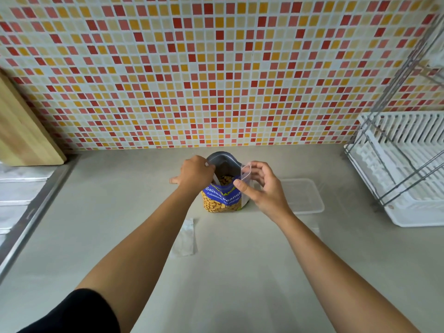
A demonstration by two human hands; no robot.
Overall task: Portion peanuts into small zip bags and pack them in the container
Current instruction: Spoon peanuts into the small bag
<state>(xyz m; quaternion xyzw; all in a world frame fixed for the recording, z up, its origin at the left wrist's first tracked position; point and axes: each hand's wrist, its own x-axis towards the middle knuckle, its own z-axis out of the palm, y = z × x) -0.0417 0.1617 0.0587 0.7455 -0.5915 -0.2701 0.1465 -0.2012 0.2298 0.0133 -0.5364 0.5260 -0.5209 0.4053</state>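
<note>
A blue and yellow salted peanuts bag (222,200) stands open on the counter near the wall, peanuts visible inside. My left hand (194,171) grips the left rim of its mouth. My right hand (260,186) pinches a small clear zip bag (246,174) and holds it beside the right rim of the peanut bag. A clear plastic container (304,197) sits on the counter just right of my right hand. More small clear zip bags (185,237) lie flat on the counter in front of the peanut bag.
A white dish rack with a wire frame (406,169) fills the right side. A wooden cutting board (21,126) leans on the tiled wall at the left, above a metal sink edge (26,212). The grey counter (228,272) stretches toward me.
</note>
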